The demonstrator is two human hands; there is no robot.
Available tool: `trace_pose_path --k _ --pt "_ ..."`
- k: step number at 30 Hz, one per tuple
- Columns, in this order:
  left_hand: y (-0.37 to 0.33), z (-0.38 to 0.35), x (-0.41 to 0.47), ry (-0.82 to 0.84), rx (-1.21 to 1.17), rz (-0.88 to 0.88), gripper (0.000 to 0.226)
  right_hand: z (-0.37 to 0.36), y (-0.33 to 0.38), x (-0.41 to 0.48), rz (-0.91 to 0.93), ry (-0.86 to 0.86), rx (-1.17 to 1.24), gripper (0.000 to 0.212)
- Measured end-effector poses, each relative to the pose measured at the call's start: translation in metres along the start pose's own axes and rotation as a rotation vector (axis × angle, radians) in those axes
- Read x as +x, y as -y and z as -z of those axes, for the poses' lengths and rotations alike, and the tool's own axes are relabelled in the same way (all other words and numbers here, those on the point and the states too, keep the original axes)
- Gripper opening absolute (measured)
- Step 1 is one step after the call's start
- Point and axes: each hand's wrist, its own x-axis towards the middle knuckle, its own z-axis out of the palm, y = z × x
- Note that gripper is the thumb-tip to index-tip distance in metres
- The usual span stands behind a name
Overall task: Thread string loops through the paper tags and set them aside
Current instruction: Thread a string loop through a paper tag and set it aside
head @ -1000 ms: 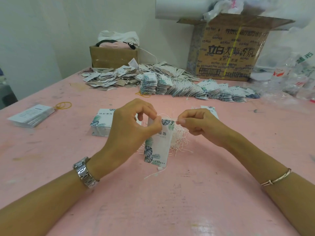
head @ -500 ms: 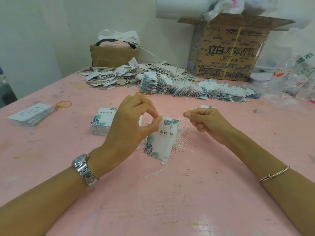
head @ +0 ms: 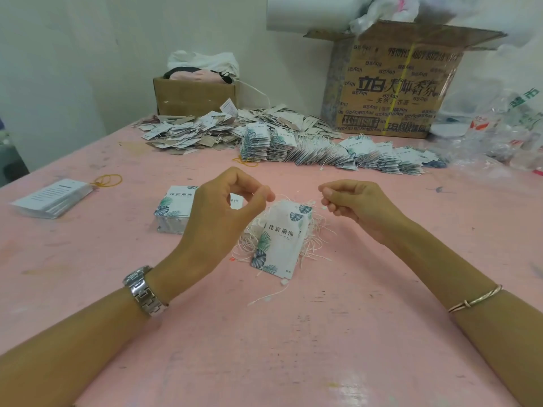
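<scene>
A white paper tag [head: 280, 239] with green leaf print hangs tilted above a heap of white string loops [head: 311, 242] on the pink table [head: 293, 348]. My left hand [head: 223, 218] pinches a thin string at the tag's top left between thumb and forefinger. My right hand [head: 357, 205] pinches the other end of that string near the tag's top right corner, its fingers curled. A stack of unthreaded tags [head: 173, 211] lies just behind my left hand. Rows of threaded tags [head: 323, 151] lie farther back.
A loose pile of tags [head: 191, 133] sits at the back left by a small cardboard box [head: 194, 95]. A large printed carton [head: 393, 83] stands back right beside plastic bags [head: 505, 124]. White cards [head: 53, 198] and a yellow rubber band [head: 107, 181] lie at left.
My hands have drawn apart, the right one moving right and pulling the string through the tag. The tag has dropped lower and tilted, its face now turned up.
</scene>
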Motion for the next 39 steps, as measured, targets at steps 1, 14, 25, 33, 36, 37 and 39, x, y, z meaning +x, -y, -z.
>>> trace_pose_path --k 1,14,25,33,36,37,39 --pt "0.001 -0.001 0.001 0.012 -0.012 0.014 0.013 -0.002 0.002 -0.001 0.006 -0.015 0.026 0.017" --pt "0.008 -0.009 -0.002 0.083 -0.251 0.163 0.013 -0.038 0.023 -0.024 0.152 0.235 0.145 0.026" --pt "0.003 -0.016 -0.006 0.102 -0.224 0.169 0.004 -0.044 0.028 -0.03 0.171 0.226 0.122 0.014" --pt "0.004 -0.016 -0.007 0.099 -0.207 0.139 0.006 -0.046 0.029 -0.032 0.158 0.185 0.04 0.017" --pt "0.004 -0.015 -0.007 0.104 -0.165 0.116 0.008 -0.048 0.03 -0.034 0.176 0.192 0.017 0.017" --pt "0.004 -0.015 -0.007 0.107 -0.158 0.111 0.007 -0.049 0.031 -0.035 0.183 0.193 0.008 0.016" --pt "0.004 -0.015 -0.007 0.114 -0.152 0.103 0.007 -0.051 0.032 -0.036 0.198 0.192 -0.014 0.012"
